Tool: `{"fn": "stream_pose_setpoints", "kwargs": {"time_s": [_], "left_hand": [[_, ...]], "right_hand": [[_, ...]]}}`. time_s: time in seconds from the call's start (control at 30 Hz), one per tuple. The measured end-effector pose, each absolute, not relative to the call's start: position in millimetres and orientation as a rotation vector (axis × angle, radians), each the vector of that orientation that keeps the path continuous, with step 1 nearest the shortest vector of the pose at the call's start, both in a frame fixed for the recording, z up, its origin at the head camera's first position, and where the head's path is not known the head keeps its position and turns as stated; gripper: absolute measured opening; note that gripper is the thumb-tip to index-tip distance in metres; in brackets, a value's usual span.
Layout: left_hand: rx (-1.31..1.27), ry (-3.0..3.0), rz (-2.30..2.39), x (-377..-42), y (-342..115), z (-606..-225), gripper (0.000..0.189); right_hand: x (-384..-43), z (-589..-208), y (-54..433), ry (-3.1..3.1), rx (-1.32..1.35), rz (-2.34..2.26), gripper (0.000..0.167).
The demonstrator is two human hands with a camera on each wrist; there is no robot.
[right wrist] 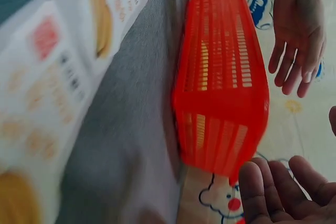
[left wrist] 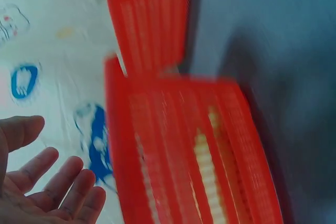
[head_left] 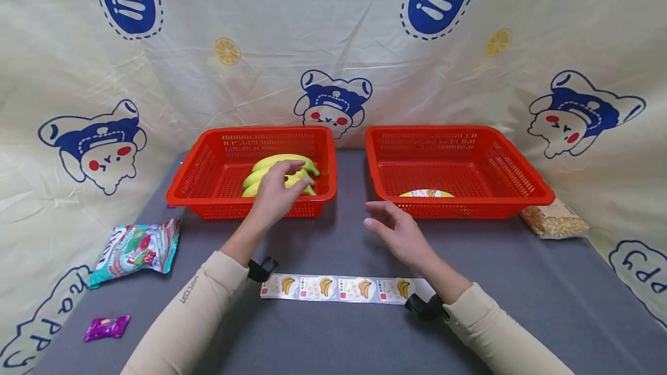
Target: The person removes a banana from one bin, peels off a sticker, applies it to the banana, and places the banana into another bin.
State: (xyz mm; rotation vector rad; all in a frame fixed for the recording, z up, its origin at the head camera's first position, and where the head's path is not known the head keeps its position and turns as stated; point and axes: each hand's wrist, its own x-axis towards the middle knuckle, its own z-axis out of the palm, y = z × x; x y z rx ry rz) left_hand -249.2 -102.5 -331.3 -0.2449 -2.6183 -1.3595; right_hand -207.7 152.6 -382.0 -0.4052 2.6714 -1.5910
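Observation:
Over the front rim of the left red basket point(head_left: 208, 201), my left hand point(head_left: 278, 190) hovers with its fingers loosely bent. Several yellow bananas point(head_left: 271, 162) lie in that basket, partly covered by the hand in the head view. My right hand point(head_left: 398, 233) hangs in the air in front of the right red basket point(head_left: 469, 208), holding nothing. Inside the right basket, a banana with a label point(head_left: 427, 193) shows just above the front rim. In the left wrist view the fingers point(left wrist: 68, 182) of the left hand are spread and bare.
A strip of banana stickers point(head_left: 344, 289) lies on the grey table near the forearms. At the left are a teal snack bag point(head_left: 138, 250) and a small purple packet point(head_left: 106, 328). A clear bag of yellow grains point(head_left: 554, 220) sits by the right basket.

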Motion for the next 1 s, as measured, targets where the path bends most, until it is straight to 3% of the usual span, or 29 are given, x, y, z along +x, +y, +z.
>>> {"fn": "stream_pose_setpoints", "kwargs": {"time_s": [0.5, 1.0], "left_hand": [[-0.072, -2.972, -1.046, -289, -190, -339, 0.053], [-0.043, -3.228, -1.004, -321, -207, -343, 0.053]], "right_hand": [[-258, -383, 87, 2.729, -0.394, -1.574, 0.073], [-275, -388, 69, 2.807, -0.413, -1.509, 0.070]]}}
